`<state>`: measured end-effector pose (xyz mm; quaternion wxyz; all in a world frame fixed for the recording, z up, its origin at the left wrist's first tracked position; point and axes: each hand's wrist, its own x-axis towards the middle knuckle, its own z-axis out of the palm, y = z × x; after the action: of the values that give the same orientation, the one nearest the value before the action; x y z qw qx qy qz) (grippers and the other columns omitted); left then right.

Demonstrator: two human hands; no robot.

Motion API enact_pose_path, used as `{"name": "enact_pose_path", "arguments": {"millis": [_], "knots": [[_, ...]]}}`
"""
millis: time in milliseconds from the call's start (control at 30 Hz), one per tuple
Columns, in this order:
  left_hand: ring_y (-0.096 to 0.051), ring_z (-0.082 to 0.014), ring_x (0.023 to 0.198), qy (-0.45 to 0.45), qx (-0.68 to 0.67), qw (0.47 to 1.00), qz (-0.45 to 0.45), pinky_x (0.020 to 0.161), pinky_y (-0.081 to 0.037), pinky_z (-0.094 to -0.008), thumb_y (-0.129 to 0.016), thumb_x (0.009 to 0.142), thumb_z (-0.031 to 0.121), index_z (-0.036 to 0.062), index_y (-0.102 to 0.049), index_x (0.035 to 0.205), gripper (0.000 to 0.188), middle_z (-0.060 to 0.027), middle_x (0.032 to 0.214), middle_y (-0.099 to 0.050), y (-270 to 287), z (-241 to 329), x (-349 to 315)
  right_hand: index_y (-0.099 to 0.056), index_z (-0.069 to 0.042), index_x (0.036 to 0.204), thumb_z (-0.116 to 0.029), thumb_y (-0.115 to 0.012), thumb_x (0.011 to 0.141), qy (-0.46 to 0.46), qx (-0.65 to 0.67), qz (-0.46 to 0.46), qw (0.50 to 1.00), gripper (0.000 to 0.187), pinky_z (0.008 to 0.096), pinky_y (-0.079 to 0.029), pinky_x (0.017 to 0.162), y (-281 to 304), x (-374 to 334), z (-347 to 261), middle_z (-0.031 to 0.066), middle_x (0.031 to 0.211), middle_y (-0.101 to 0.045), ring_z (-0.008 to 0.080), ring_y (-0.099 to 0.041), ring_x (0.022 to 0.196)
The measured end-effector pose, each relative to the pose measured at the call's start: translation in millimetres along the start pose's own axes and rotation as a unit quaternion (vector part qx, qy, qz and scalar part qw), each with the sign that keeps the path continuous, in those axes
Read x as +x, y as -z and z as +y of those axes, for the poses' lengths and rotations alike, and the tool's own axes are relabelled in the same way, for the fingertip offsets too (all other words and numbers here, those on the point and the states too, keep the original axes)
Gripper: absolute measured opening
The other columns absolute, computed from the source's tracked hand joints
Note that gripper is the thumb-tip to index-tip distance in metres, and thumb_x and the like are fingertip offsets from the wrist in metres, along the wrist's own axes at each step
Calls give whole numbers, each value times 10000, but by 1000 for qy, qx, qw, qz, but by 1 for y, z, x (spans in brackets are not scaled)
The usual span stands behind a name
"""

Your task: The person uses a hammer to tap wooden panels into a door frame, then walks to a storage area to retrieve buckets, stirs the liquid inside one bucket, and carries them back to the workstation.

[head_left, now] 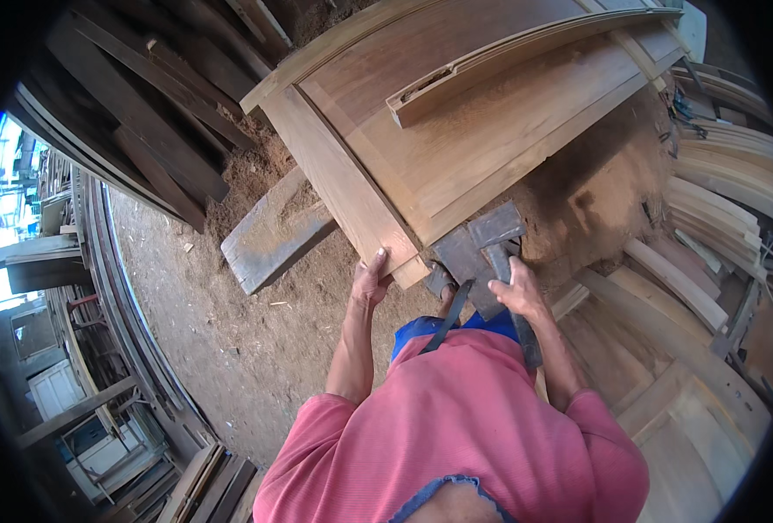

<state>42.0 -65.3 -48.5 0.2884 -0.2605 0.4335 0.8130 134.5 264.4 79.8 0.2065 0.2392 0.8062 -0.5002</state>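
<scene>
My left hand (373, 277) grips the near corner of a wooden panel door (334, 166), its thumb on top of the pale end board. A short tenon-like stub of wood juts out beside it. In my right hand (519, 289) is a dark mallet (497, 225) with a block-shaped head, its handle running down toward my body. The mallet head lies close to the door's corner, over a dark flat board (467, 266); whether they touch I cannot tell. A long grooved wooden strip (526, 57) rests on the door's panel.
A thick weathered timber block (278, 231) lies under the door's left side. Dark planks (142, 105) are stacked at the far left, with sawdust around them. Curved pale boards (722, 209) are piled on the right. More panelled woodwork (657, 392) lies at my lower right.
</scene>
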Motion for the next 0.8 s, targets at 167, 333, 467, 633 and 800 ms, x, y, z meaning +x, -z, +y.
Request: {"name": "enact_pose_path", "arguments": {"millis": [167,333,467,633,800], "knots": [[-623,-215,1070,-13,52,997,55,858,-547,-493,-732,858,301,138,-523,1270,490,-15,1149,-639,-17,5,-6,-401,142,1314,-224,-714,765,29,-122,88,988,730,489,-485,898,-26,3,22,368,1087,-603,469,-599,1059],[-611,-231,1102,-35,29,999,15,881,-543,-497,-710,878,264,132,-495,1304,495,-30,1199,-620,-9,9,-6,-499,78,1085,-244,-712,753,74,-188,-86,976,509,500,-481,867,-55,-9,-5,360,998,-612,488,-604,991],[-614,-238,1100,-13,37,999,20,887,-546,-491,-700,888,259,131,-484,1313,494,-46,1221,-609,-8,5,-8,-497,77,1033,-239,-714,724,88,-167,-73,979,492,513,-484,837,-49,-4,4,358,964,-617,498,-608,952],[-615,-241,1101,-26,26,999,11,884,-549,-500,-700,888,254,130,-490,1302,480,-47,1212,-616,-12,7,-11,-506,97,1087,-269,-720,701,74,-171,-123,975,573,483,-486,858,-45,3,3,349,948,-623,477,-620,947],[-616,-244,1099,-16,-32,999,-6,912,-526,-489,-694,887,243,131,-498,1285,457,-41,1199,-626,-11,5,-22,-530,115,1094,-270,-721,702,37,-82,-129,988,582,431,-488,874,-38,8,16,274,861,-658,393,-646,957]]}}
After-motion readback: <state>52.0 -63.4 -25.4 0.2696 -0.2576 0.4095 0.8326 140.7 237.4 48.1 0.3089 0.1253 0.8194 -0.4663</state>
